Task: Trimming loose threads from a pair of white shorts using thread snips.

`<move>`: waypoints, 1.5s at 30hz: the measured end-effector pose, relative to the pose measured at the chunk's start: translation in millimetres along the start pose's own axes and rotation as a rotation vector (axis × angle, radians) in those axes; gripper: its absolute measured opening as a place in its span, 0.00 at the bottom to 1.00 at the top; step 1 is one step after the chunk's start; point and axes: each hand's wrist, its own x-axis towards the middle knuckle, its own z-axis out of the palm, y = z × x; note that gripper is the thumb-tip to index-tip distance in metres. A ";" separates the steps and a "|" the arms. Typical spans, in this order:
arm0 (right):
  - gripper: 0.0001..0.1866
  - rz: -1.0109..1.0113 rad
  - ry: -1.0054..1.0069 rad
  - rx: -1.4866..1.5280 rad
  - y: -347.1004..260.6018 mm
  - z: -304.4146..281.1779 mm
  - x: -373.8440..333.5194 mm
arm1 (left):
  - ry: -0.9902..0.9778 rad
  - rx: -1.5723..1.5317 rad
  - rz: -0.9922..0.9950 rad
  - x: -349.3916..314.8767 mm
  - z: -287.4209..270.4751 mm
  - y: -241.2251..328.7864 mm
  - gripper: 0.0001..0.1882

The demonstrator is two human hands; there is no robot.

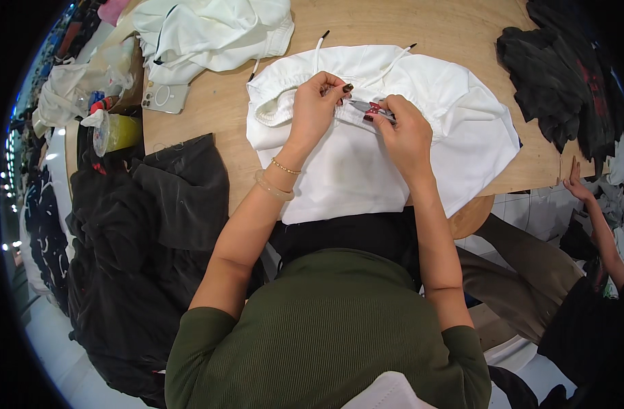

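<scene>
White drawstring shorts (356, 180) lie on the wooden table in front of me, their gathered waistband toward the middle and two dark-tipped cords sticking out at the far side. My left hand (319, 102) pinches the waistband's edge between thumb and fingers. In my right hand (402, 129) is a small pair of grey metal thread snips (366, 108), gripped between thumb and fingers. The blades point left, close to my left fingertips at the waistband. Exactly what lies between the blades is too small to tell.
Another white garment (216, 34) is heaped at the far left, near a phone (165, 97). A cup of yellow drink (118, 133) stands at the left edge. Dark garments (148, 225) hang on my left; more dark cloth (550, 82) lies far right. A co-worker's hand (576, 180) shows at right.
</scene>
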 end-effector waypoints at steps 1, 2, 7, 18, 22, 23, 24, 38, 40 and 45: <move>0.09 -0.005 0.008 -0.001 -0.2 -0.6 -0.5 | 0.004 0.005 -0.006 0.1 0.9 0.1 0.03; 0.09 -0.005 0.009 -0.001 0.9 0.6 -0.6 | 0.004 0.005 -0.006 0.0 1.2 0.3 0.03; 0.10 -0.054 0.046 0.001 4.5 8.5 -0.3 | 0.002 0.041 0.002 0.2 3.1 0.1 0.04; 0.06 0.310 0.154 0.874 15.1 5.7 6.3 | 0.371 0.415 0.428 -25.7 12.5 13.3 0.11; 0.06 0.387 0.140 0.980 25.7 -4.1 9.7 | -0.839 0.776 0.466 -108.5 15.5 16.7 0.16; 0.06 0.393 0.154 0.978 29.4 -5.0 9.6 | -1.320 0.488 0.145 -114.5 9.4 42.7 0.17; 0.06 0.391 0.156 0.979 29.4 -6.4 10.4 | -1.320 0.491 0.147 -112.7 1.0 46.1 0.17; 0.08 0.435 -0.100 0.711 10.4 -43.1 4.7 | 0.024 -0.895 -0.537 -62.5 2.4 12.8 0.13; 0.07 0.309 0.056 0.631 7.0 -44.9 5.3 | -0.044 -0.925 -0.513 -53.7 2.8 16.5 0.16; 0.14 -0.263 0.458 -0.101 -7.3 -30.4 6.4 | -0.308 -1.031 -0.498 -44.7 -3.6 34.5 0.27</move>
